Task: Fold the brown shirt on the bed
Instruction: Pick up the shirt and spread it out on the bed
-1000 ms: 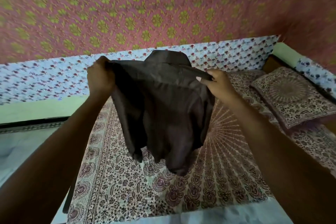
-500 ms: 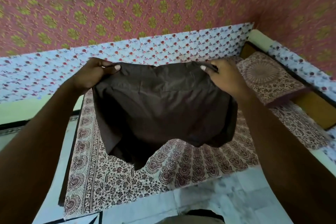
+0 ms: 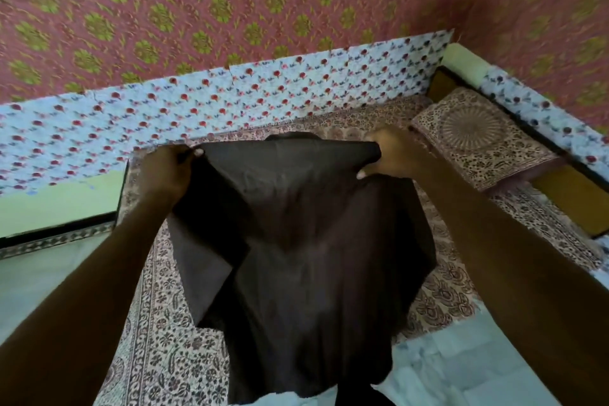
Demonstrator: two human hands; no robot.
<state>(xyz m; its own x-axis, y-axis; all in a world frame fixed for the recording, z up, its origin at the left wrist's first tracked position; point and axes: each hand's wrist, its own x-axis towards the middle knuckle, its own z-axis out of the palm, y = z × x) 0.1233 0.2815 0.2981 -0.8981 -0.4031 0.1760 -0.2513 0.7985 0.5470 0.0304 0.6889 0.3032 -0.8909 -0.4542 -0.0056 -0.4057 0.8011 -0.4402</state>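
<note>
Smooth dark brown shirt (image 3: pixel 306 260) spread above the bed (image 3: pixel 171 349), no readable writing, left hand (image 3: pixel 166 171) and right hand (image 3: pixel 392 155) each with grip pinching a top corner, block-printed floral bedsheet beneath, patterned pillow (image 3: pixel 478 135) right of the shirt

Dim, soft indoor light; slight motion blur throughout, wide-angle bending towards the edges.

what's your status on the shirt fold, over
Left hand and right hand each grip a top corner of the brown shirt. Shirt spread over the bed, hem hanging past the near edge, not yet folded. Nothing in the way.
</note>
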